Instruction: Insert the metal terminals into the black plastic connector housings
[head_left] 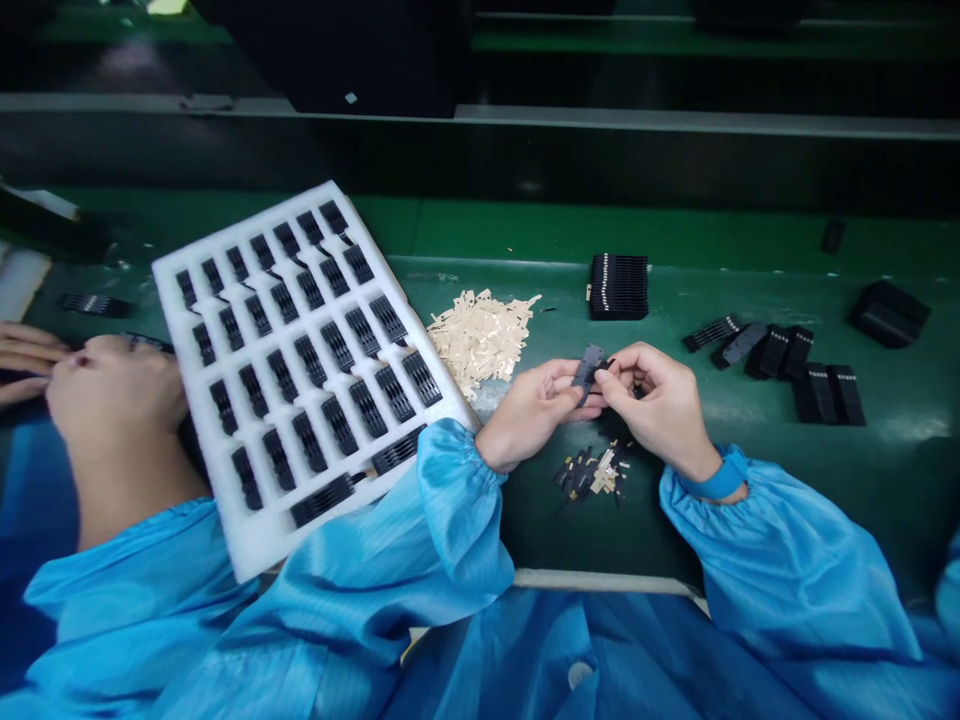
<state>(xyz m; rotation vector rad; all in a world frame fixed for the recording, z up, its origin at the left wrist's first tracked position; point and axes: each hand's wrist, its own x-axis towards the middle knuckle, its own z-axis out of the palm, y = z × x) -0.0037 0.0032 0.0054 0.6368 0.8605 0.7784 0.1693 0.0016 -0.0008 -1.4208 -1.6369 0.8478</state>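
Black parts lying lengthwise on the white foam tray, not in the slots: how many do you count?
2: one black part lies along the near edge of the white foam tray, and another black part lies further along that edge toward the right corner. The blue sleeve over the tray's edge could hide more.

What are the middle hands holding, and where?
A flat, dark grey plastic piece, pinched near its lower end by the left fingers, with the right fingers at its upper edge.

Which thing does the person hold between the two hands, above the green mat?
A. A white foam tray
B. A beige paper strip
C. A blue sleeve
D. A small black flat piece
D. The left hand and right hand pinch the small black flat piece between their fingertips; the white foam tray lies apart from them.
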